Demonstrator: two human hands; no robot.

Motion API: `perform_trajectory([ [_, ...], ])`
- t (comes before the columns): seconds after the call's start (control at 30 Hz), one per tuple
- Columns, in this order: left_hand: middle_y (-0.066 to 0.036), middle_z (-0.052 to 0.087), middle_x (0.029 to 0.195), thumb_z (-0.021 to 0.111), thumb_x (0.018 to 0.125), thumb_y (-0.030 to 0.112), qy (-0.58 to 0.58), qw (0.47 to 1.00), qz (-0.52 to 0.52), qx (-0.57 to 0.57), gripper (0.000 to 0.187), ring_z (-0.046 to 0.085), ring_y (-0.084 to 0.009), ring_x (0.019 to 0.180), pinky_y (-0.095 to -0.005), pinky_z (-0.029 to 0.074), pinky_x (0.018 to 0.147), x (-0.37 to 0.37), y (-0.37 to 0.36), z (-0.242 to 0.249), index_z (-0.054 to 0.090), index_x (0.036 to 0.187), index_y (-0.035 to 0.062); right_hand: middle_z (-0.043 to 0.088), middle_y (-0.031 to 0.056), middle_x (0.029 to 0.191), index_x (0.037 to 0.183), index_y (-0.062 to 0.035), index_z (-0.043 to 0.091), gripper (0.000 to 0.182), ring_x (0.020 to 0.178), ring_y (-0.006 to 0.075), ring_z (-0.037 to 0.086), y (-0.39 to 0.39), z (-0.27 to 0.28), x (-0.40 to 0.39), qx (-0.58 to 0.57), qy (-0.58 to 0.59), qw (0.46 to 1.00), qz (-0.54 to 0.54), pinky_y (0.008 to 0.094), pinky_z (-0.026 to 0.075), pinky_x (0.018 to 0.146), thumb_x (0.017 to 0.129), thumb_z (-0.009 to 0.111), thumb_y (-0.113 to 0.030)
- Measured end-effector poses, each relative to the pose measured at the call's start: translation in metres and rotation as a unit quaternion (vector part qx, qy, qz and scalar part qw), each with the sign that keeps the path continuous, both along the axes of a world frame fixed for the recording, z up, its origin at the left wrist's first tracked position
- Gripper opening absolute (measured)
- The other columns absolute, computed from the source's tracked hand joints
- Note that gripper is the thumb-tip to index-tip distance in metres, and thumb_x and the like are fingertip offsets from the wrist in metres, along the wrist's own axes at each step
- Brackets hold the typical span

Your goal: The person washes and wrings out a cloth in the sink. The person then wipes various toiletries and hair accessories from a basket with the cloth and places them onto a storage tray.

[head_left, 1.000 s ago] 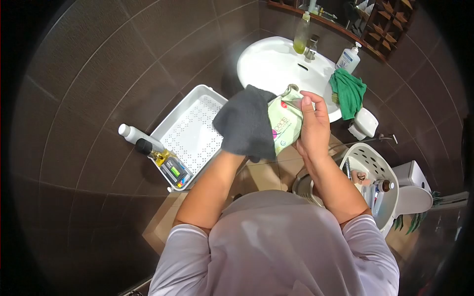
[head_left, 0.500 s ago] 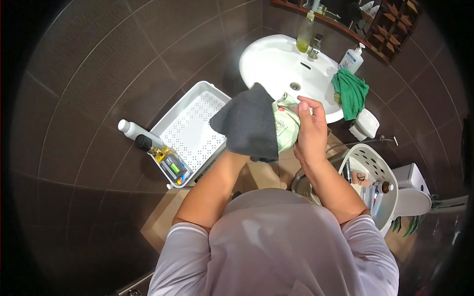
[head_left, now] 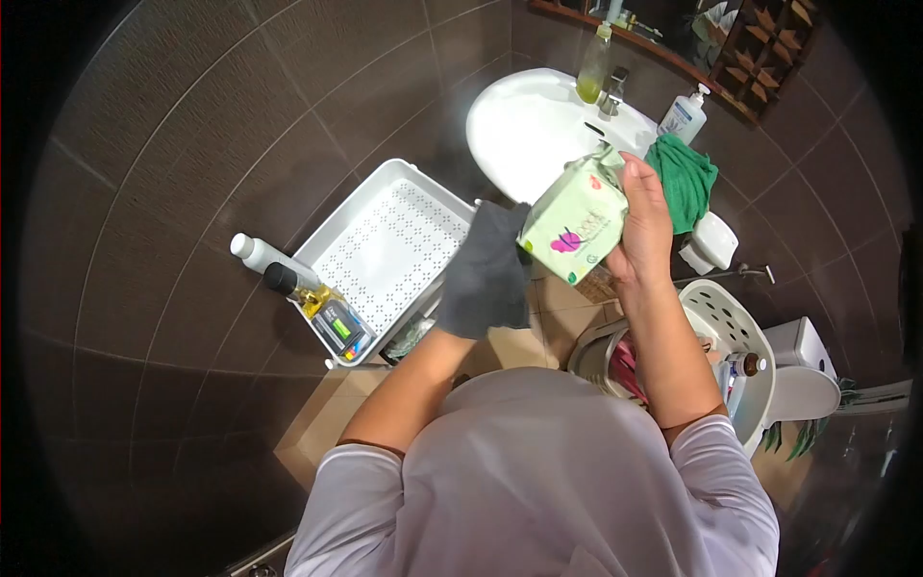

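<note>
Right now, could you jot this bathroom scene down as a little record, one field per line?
Left hand: hidden under a dark grey cloth
Right hand: holding a pale green packet
Picture left: white tray with a perforated floor, bottles at its lower-left end
Behind packet: white sink
Sink's right side: green cloth, pump bottle
Lower right: pale basket holding assorted items

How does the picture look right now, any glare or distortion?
Head view: lines between the dark brown wall tiles bow, and the corners go black; the glossy white oval ceramic sink looks bright, nearly washed out; smaller print on the light green plastic packet is hard to read.
</note>
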State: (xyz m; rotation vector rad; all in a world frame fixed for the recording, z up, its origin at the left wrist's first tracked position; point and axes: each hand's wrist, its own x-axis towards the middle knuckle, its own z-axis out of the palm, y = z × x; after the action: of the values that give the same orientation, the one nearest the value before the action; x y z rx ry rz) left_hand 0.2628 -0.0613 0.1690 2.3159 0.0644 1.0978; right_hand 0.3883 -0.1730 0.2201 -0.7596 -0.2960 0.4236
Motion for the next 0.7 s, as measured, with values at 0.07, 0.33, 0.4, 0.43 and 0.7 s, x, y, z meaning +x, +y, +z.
perform_trajectory([
  [0.07,-0.014,0.054,0.083,0.069,0.056,0.008,0.090,0.995,0.002,0.035,0.042,0.051,-0.0252,0.080,-0.0325,0.042,0.071,-0.011,0.009,0.040,0.058,0.095,-0.0004,0.058,0.0095,0.090,0.100,-0.0030,0.049,0.019,0.079,0.0155,0.058,-0.008,-0.006,0.009,0.010,-0.026,0.999,0.031,0.0285,0.050,0.071,0.090,0.049,-0.019],
  [0.33,-0.015,0.052,0.074,0.059,0.059,0.008,0.068,0.951,0.093,0.288,0.022,0.050,-0.0290,0.067,-0.0351,0.043,0.061,-0.002,-0.015,0.081,0.059,0.080,0.0010,0.056,0.0043,0.086,0.098,-0.0052,0.052,0.020,0.076,0.0088,0.054,0.003,0.000,-0.020,-0.035,-0.065,0.996,0.041,0.0219,0.046,0.067,0.090,0.049,-0.023],
  [0.4,-0.015,0.053,0.073,0.057,0.060,0.008,0.082,0.898,0.117,0.417,0.020,0.051,-0.0283,0.064,-0.0345,0.043,0.059,-0.003,-0.023,0.082,0.059,0.078,-0.0009,0.056,0.0042,0.086,0.098,-0.0053,0.052,0.020,0.076,0.0088,0.054,0.003,-0.003,-0.016,-0.037,-0.070,0.996,0.040,0.0224,0.046,0.068,0.090,0.049,-0.023],
  [0.43,-0.016,0.054,0.072,0.057,0.060,0.008,0.089,0.864,0.128,0.478,0.020,0.051,-0.0280,0.063,-0.0343,0.043,0.059,-0.006,-0.027,0.086,0.059,0.077,-0.0019,0.057,0.0060,0.088,0.100,-0.0046,0.051,0.021,0.077,0.0108,0.055,0.003,-0.006,-0.013,-0.042,-0.078,0.995,0.034,0.0242,0.047,0.070,0.091,0.046,-0.023],
  [0.7,-0.020,0.056,0.074,0.056,0.061,0.008,0.074,0.881,0.063,0.463,0.022,0.055,-0.0266,0.066,-0.0338,0.046,0.061,-0.008,-0.016,0.075,0.061,0.079,-0.0040,0.055,0.0124,0.106,0.105,-0.0025,0.047,0.025,0.096,0.0159,0.053,0.000,-0.014,-0.027,-0.140,-0.174,0.974,0.035,0.0280,0.043,0.085,0.094,0.037,-0.022],
])
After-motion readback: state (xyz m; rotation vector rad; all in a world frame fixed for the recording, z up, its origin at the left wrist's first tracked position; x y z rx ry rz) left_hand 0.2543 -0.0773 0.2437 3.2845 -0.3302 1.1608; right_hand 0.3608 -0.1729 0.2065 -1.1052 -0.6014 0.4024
